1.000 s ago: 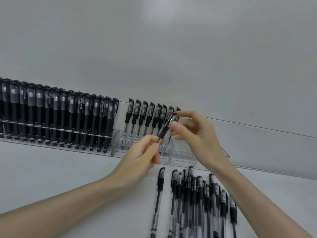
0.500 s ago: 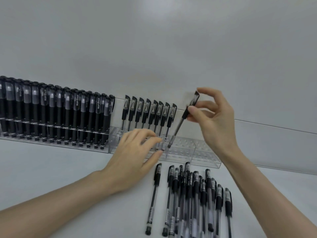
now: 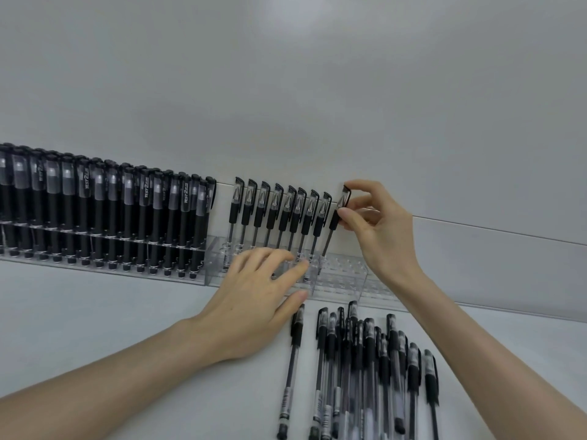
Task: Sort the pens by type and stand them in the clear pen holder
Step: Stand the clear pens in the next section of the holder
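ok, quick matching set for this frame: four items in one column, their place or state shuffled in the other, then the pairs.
Items:
1. left hand
2. right hand
3. matte black pens
4. loose clear-barrel pens

Places or states:
A. lying flat on the white table, in front of the holder
B. pinching a clear-barrel pen by its cap and grip, tip down at the holder
C. standing packed in the left part of the clear pen holder
D. fingers spread against the holder's front, holding nothing

Pairs: 1-D, 2-B, 3-C, 4-A
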Demonstrator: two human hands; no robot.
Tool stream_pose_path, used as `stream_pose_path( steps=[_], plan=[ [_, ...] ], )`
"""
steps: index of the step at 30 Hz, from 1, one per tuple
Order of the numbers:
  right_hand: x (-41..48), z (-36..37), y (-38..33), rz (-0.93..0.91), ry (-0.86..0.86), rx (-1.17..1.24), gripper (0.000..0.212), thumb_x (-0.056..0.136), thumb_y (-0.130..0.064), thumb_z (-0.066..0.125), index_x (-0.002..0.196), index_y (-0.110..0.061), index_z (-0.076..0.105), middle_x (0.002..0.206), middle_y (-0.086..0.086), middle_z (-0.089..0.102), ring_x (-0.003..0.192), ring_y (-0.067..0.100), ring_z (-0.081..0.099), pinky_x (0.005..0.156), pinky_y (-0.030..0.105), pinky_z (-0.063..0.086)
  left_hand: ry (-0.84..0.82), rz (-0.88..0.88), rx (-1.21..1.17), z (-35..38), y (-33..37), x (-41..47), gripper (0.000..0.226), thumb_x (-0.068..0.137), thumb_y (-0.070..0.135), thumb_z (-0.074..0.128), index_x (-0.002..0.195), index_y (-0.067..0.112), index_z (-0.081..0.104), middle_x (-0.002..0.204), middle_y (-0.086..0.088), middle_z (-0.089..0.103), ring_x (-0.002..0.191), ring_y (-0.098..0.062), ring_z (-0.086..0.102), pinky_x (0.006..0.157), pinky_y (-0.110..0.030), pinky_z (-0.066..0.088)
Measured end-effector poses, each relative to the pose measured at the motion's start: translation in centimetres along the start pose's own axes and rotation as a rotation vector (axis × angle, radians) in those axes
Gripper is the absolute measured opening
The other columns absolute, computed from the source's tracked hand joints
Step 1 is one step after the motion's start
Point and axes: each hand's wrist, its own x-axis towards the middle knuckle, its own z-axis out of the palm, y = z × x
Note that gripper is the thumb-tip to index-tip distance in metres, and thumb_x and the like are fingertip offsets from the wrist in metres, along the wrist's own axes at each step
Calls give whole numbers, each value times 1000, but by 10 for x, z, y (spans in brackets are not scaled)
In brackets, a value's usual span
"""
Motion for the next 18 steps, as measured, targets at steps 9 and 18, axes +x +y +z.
stream_pose_path(
  steps=[9, 18],
  plan=[
    [12, -10, 1, 13, -88, -45, 34, 85, 0, 66, 102, -29, 60, 74, 1, 67, 68, 10, 66, 76, 28, 57, 0, -10, 21, 1, 1, 0, 53, 98, 48, 22, 127, 23, 58, 118, 4, 59, 111, -14, 41, 96, -32, 26],
    [16, -12, -2, 31, -135, -58, 34, 84, 5, 65, 98, -26, 61, 74, 8, 68, 67, 14, 68, 76, 30, 58, -33, -16, 34, 0, 1, 0, 52, 98, 48, 23, 128, 23, 57, 118, 4, 58, 111, -15, 44, 96, -32, 25]
  ],
)
